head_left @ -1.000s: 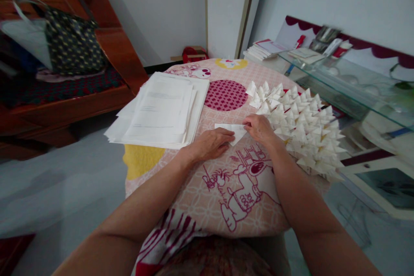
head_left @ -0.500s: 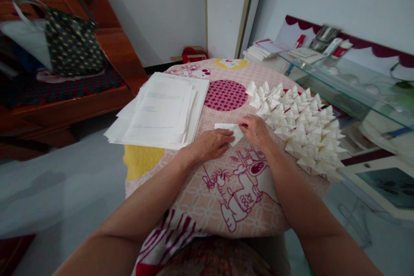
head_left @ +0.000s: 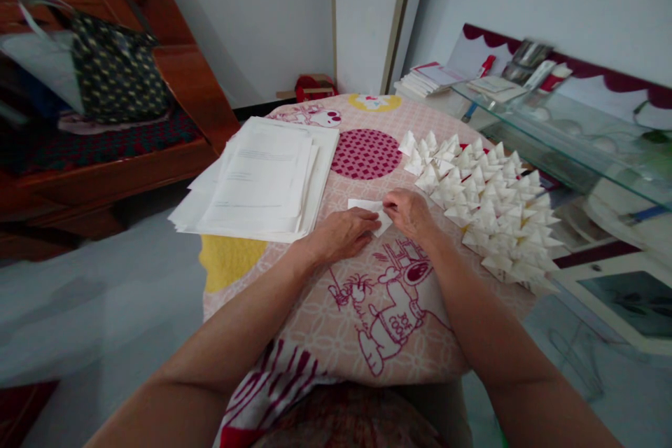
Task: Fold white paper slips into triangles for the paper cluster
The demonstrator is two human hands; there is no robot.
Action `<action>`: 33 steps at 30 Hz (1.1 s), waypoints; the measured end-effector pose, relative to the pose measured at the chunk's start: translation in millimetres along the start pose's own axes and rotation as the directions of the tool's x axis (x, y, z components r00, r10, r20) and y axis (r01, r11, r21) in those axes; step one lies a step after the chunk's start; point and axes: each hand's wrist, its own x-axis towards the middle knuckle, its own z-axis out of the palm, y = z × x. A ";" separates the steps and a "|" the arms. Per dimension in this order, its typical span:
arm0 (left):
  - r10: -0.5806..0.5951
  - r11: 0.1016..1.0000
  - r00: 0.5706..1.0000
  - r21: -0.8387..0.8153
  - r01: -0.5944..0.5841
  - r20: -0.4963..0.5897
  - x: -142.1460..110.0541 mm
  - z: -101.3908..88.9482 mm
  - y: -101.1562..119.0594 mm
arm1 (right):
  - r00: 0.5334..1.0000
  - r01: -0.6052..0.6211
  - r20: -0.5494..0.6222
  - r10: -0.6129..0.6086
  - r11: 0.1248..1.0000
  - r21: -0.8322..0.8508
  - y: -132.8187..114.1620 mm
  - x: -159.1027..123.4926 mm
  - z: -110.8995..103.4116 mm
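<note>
A small piece of white folded paper [head_left: 366,204] lies on the patterned tablecloth [head_left: 362,336] in front of me. My left hand [head_left: 347,232] rests on its left part with the fingers stretched flat over it. With thumb and forefinger, my right hand [head_left: 408,211] pinches the paper's right edge. The fingers cover part of the paper, so its full fold does not show. Right of my right hand stand several rows of pointed folded paper pieces [head_left: 488,203]. To the left lies a stack of white paper sheets [head_left: 257,175].
A glass shelf [head_left: 567,147] with a pile of booklets [head_left: 428,80] and small items runs along the right. Beneath it is a white-framed object with a dark panel [head_left: 624,297]. A wooden bench [head_left: 194,98] with a dotted bag [head_left: 113,70] stands at the left.
My right hand has shifted slightly left, and the paper's right part has come in with it. The left hand stays in place.
</note>
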 end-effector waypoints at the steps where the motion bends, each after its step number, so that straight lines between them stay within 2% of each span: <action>1: -0.001 1.000 1.000 0.003 0.001 0.002 0.1 -0.1 0.4 | 1.000 0.009 0.009 -0.009 1.000 -0.012 -0.7 -0.4 -0.1; 11: 0.040 0.999 0.999 0.012 -0.040 -0.015 -0.4 -0.7 0.1 | 0.995 0.040 0.098 -0.029 0.993 -0.111 -6.9 -11.3 -4.1; 21: 0.005 0.999 1.000 0.048 -0.003 -0.030 0.5 -1.4 4.2 | 0.985 0.074 0.162 -0.051 0.988 -0.137 -16.0 -13.6 -5.0; 23: -0.008 0.999 0.998 0.030 0.010 -0.070 0.3 -2.1 3.0 | 0.982 0.084 0.178 -0.054 0.983 -0.163 -18.2 -13.3 -6.2; 25: -0.040 0.999 0.985 0.001 0.041 -0.167 0.2 -2.8 1.3 | 0.980 0.093 0.190 -0.058 0.978 -0.184 -18.9 -13.3 -6.1; 29: -0.087 0.996 0.926 -0.040 0.077 -0.367 1.7 -2.4 -3.4 | 0.982 0.121 0.167 -0.086 0.970 -0.209 -16.5 -14.0 -1.9; 31: -0.059 0.998 0.926 -0.007 0.061 -0.374 3.0 -1.2 -6.6 | 0.983 0.130 0.154 -0.099 0.970 -0.203 -14.9 -14.5 0.1; 33: -0.028 0.998 0.944 0.044 0.045 -0.328 4.3 0.2 -10.1 | 0.982 0.127 0.160 -0.097 0.974 -0.190 -14.1 -14.8 0.4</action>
